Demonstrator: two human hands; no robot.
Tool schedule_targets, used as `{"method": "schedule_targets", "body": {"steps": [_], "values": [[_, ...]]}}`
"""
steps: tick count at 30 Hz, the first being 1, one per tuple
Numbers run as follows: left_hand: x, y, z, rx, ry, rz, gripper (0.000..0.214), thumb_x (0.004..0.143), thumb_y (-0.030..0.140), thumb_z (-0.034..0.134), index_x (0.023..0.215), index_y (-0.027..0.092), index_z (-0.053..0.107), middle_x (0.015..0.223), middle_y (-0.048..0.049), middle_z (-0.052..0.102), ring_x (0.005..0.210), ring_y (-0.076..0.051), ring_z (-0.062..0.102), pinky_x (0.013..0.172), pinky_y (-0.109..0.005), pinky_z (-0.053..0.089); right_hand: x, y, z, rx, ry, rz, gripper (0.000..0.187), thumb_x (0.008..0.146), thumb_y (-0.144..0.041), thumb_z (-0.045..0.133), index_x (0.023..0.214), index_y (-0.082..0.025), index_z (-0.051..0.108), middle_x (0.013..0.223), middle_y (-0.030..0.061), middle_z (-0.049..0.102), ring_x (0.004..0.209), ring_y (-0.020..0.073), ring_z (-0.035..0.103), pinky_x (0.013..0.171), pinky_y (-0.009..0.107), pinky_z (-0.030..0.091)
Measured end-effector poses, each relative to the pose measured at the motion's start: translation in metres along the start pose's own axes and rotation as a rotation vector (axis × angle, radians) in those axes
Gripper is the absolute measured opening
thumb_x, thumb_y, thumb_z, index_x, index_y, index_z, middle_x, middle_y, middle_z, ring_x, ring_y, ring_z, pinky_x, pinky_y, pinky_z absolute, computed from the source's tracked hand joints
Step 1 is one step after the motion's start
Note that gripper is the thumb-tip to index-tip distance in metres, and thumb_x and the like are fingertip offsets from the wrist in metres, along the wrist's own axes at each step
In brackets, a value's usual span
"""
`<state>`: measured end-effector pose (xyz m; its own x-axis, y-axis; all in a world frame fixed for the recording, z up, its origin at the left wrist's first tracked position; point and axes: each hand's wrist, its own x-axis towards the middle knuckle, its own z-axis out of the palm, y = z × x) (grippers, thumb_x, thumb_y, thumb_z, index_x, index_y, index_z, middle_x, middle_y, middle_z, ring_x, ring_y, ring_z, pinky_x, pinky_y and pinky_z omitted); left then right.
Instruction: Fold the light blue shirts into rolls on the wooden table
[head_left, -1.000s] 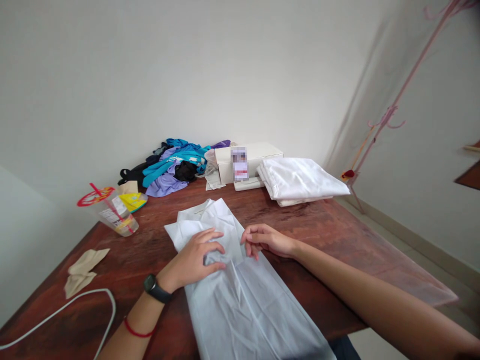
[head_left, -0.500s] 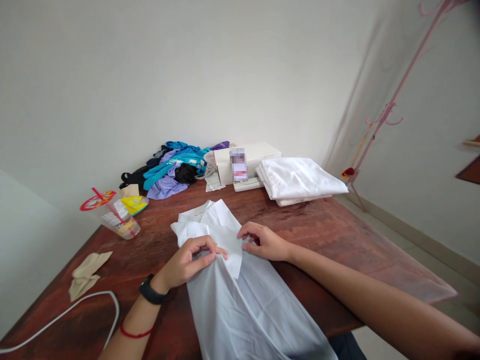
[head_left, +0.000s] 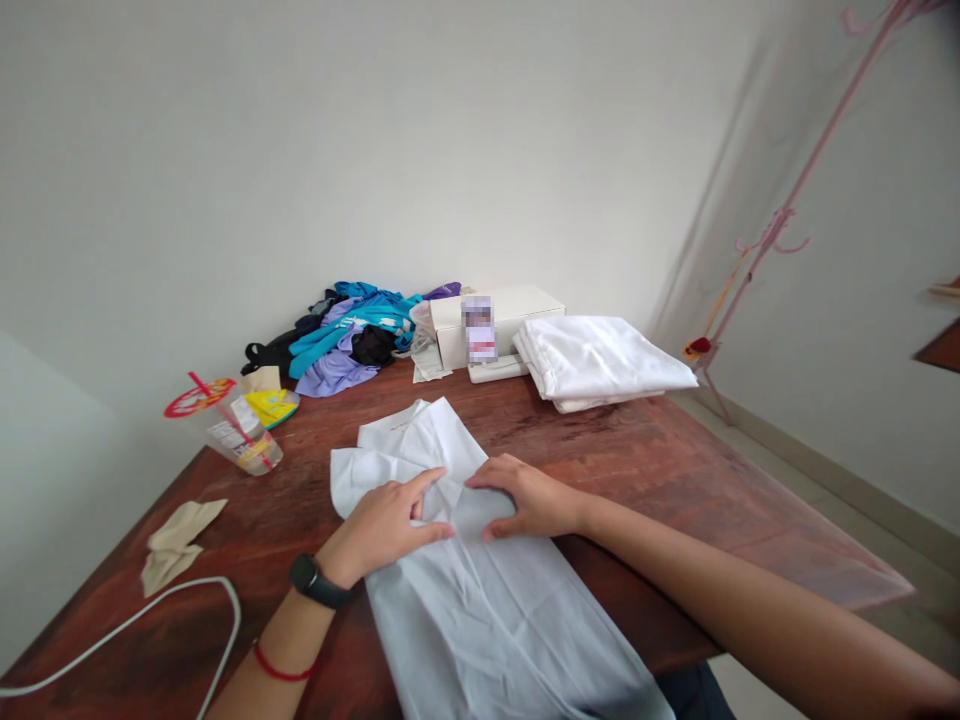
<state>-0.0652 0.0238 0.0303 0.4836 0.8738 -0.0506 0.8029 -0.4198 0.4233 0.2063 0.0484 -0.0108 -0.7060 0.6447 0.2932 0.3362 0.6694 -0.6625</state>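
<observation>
Both hands press flat on a white shirt spread on the wooden table: the left hand and the right hand lie side by side near its collar. Behind them sit a folded white stack, a white box, a pile of coloured clothes and a plastic cup.

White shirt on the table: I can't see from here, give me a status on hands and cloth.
Left hand and right hand both flat on white shirt. Shirt lies on wooden table, hem over near edge. Nothing in the way.
</observation>
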Motion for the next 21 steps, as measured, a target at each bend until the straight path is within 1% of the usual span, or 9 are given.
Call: {"method": "schedule_targets", "body": {"steps": [2, 4, 6, 9, 12, 14, 17, 19, 21], "values": [[0.000, -0.002, 0.002, 0.011, -0.008, -0.014, 0.076, 0.078, 0.059, 0.073, 0.144, 0.027, 0.053, 0.073, 0.0031, 0.064, 0.069, -0.020, 0.062, 0.059, -0.026, 0.034, 0.000, -0.004, 0.002, -0.072, -0.039, 0.008, 0.069, 0.072, -0.051, 0.085, 0.132, -0.023, 0.065, 0.116, 0.0106, 0.065, 0.111, 0.0291, 0.056, 0.098, 0.042, 0.045], [0.000, -0.001, 0.003, 0.015, -0.003, -0.026, 0.061, 0.079, 0.057, 0.072, 0.131, 0.026, 0.062, 0.071, 0.0031, 0.064, 0.069, -0.020, 0.063, 0.059, -0.026, 0.034, 0.000, -0.007, 0.005, -0.128, -0.066, 0.032, 0.061, 0.074, -0.052, 0.084, 0.127, -0.025, 0.069, 0.105, 0.0086, 0.065, 0.103, 0.0275, 0.058, 0.092, 0.039, 0.045], [0.001, 0.002, 0.003, 0.003, 0.013, -0.031, 0.039, 0.083, 0.050, 0.068, 0.113, 0.025, 0.067, 0.068, 0.0037, 0.063, 0.066, -0.019, 0.061, 0.059, -0.026, 0.033, -0.001, -0.009, 0.008, -0.147, -0.082, 0.041, 0.046, 0.078, -0.050, 0.082, 0.117, -0.026, 0.073, 0.095, 0.0054, 0.065, 0.095, 0.0241, 0.059, 0.088, 0.036, 0.043], [0.001, 0.006, 0.002, -0.033, 0.030, -0.022, 0.018, 0.088, 0.040, 0.061, 0.089, 0.022, 0.062, 0.065, 0.0040, 0.062, 0.061, -0.017, 0.058, 0.058, -0.026, 0.032, -0.001, -0.012, 0.010, -0.130, -0.081, 0.022, 0.024, 0.084, -0.043, 0.078, 0.100, -0.025, 0.075, 0.090, 0.0022, 0.066, 0.089, 0.0194, 0.061, 0.086, 0.033, 0.039], [0.002, 0.007, -0.001, -0.113, 0.078, 0.006, 0.021, 0.091, 0.039, 0.056, 0.080, 0.022, 0.055, 0.064, 0.0042, 0.058, 0.059, -0.016, 0.055, 0.058, -0.026, 0.033, -0.001, -0.017, 0.011, -0.147, -0.085, 0.000, 0.013, 0.089, -0.035, 0.075, 0.089, -0.022, 0.073, 0.089, 0.0014, 0.067, 0.089, 0.0182, 0.061, 0.085, 0.032, 0.037], [0.003, 0.005, -0.005, -0.204, 0.197, 0.039, 0.023, 0.091, 0.041, 0.056, 0.079, 0.021, 0.054, 0.067, 0.0032, 0.057, 0.064, -0.016, 0.054, 0.061, -0.026, 0.036, -0.001, -0.020, 0.012, -0.170, -0.096, 0.000, 0.011, 0.090, -0.030, 0.073, 0.086, -0.020, 0.070, 0.089, 0.0016, 0.067, 0.089, 0.0180, 0.060, 0.084, 0.032, 0.037], [0.002, -0.002, -0.017, -0.427, 0.435, 0.058, 0.026, 0.089, 0.042, 0.059, 0.076, 0.021, 0.055, 0.071, 0.0021, 0.055, 0.068, -0.016, 0.051, 0.062, -0.026, 0.039, -0.001, -0.022, 0.013, -0.196, -0.092, 0.011, 0.009, 0.090, -0.026, 0.072, 0.085, -0.019, 0.067, 0.091, 0.0021, 0.068, 0.090, 0.0185, 0.060, 0.083, 0.031, 0.037], [0.000, -0.008, -0.026, -0.645, 0.623, 0.013, 0.028, 0.086, 0.042, 0.064, 0.072, 0.020, 0.053, 0.068, 0.0034, 0.050, 0.062, -0.014, 0.046, 0.056, -0.024, 0.037, -0.002, -0.021, 0.013, -0.188, -0.070, 0.020, 0.009, 0.088, -0.026, 0.073, 0.085, -0.020, 0.067, 0.090, 0.0018, 0.069, 0.090, 0.0186, 0.061, 0.083, 0.031, 0.038], [-0.003, -0.016, -0.038, -0.852, 0.834, -0.048, 0.033, 0.081, 0.043, 0.068, 0.067, 0.021, 0.046, 0.064, 0.0052, 0.043, 0.056, -0.011, 0.040, 0.050, -0.023, 0.034, -0.002, -0.019, 0.014, -0.158, -0.045, 0.029, 0.009, 0.086, -0.024, 0.074, 0.084, -0.020, 0.067, 0.087, 0.0013, 0.069, 0.086, 0.0176, 0.061, 0.082, 0.030, 0.040]]}}
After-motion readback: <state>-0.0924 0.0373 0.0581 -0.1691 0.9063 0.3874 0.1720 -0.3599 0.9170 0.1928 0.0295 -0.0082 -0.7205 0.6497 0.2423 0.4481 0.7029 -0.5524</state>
